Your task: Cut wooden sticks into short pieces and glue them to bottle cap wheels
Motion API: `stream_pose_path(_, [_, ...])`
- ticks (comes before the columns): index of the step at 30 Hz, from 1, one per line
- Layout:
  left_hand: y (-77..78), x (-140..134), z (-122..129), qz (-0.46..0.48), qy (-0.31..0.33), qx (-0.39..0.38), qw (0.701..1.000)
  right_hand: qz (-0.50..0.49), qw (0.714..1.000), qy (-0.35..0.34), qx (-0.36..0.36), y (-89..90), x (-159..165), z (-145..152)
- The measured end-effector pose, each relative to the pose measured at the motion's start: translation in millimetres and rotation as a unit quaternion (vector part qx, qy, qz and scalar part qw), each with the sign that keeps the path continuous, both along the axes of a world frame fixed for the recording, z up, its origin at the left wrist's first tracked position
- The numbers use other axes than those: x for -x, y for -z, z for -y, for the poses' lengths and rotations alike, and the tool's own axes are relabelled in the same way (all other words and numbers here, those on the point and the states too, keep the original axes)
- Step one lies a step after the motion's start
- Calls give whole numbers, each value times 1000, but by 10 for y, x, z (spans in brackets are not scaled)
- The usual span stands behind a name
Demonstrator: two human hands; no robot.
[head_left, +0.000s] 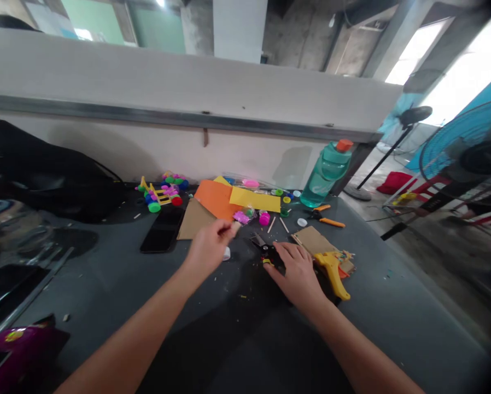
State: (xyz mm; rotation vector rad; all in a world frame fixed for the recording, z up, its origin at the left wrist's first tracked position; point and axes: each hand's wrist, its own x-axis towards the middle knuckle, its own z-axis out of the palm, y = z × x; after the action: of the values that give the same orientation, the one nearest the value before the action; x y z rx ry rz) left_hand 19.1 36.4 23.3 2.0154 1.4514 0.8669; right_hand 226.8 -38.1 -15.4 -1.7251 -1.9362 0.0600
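Observation:
My left hand (208, 243) is closed in a pinch, with a small pale piece (237, 225) showing at the fingertips; its kind is unclear. Just beyond it lies a small purple plastic part (241, 217). My right hand (298, 273) lies over the handles of a pair of black cutters (262, 243), thumb on one side and fingers on the other. Their short metal blades point away to the left, and the palm hides most of the handles. Beside that hand is a yellow glue gun (332, 273). A white cap (226, 254) sits by my left wrist.
Orange paper (216, 198), yellow paper (256, 200) and cardboard (194, 221) lie behind my hands. A black phone (160, 232) and a colourful wheeled model (161, 196) are left. Orange-handled pliers (329, 221) and a teal bottle (325, 175) stand right, before a low wall.

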Motion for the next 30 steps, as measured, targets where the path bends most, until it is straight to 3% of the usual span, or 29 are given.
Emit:
stream_pose_path(3, [70,-373,322,114,99,71,986,-199,977,-77,-30,-95,71,49])
stream_pose_path(6, [213,-551,488,166,96,102,976,-331,941,-68,-28,-104,161,81])
stream_pose_path(11, [384,-541,499,172,66,101,978,-424,905,-27,2,-7,200,44])
stream_pose_path(14, [439,-501,459,118,71,73,988,-412,911,-23,17,47,185,3])
stream_pose_path(18, [413,-410,332,6,139,46,989,-359,933,-21,12,108,205,-5])
stream_pose_path(21, [322,-321,217,24,125,130,983,-301,951,-62,24,141,249,29])
stream_pose_path(25, [196,-222,133,76,145,277,947,-239,965,-99,49,149,315,80])
stream_pose_path(30, [171,-119,97,80,200,368,905,-192,970,-115,95,159,392,97])
